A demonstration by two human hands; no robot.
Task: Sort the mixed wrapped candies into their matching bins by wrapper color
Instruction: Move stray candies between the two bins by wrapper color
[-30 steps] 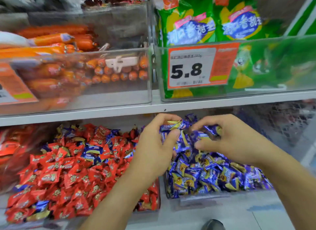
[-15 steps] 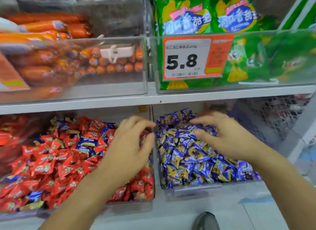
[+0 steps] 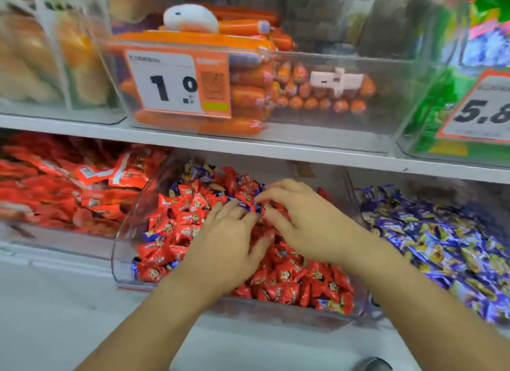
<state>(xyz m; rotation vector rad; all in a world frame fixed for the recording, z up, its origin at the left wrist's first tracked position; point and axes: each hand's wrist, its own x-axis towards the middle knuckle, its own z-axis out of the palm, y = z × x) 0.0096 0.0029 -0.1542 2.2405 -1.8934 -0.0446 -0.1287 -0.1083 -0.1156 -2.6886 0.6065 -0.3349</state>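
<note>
Both your hands are in the red bin (image 3: 129,232), the clear tub just left of the blue bin (image 3: 356,205) on the lower shelf. Your left hand (image 3: 226,249) lies palm-down on the pile with fingers spread and fairly straight, holding nothing that shows. Your right hand (image 3: 306,221) sits just beside it, toward the blue bin, fingers bent down into the heap; motion blur hides the tips, so I cannot tell whether they have pinched a piece.

The strays you want are the blue candies (image 3: 150,236) scattered among the red candies (image 3: 190,218): 1 at the bin's left side, some at the back, some along the front wall. Others likely lie buried.

Expect them to handle light and loose. The foil-like wrappers look slick and crinkly, so a flat press will probably just shove the pile about. The body inside should be firm enough for a pinch; the twisted or sealed wrapper ends are the easier hold when a piece lies wedged. Take 1 or 2 at a time, since a bigger handful may drag red ones along.
</note>
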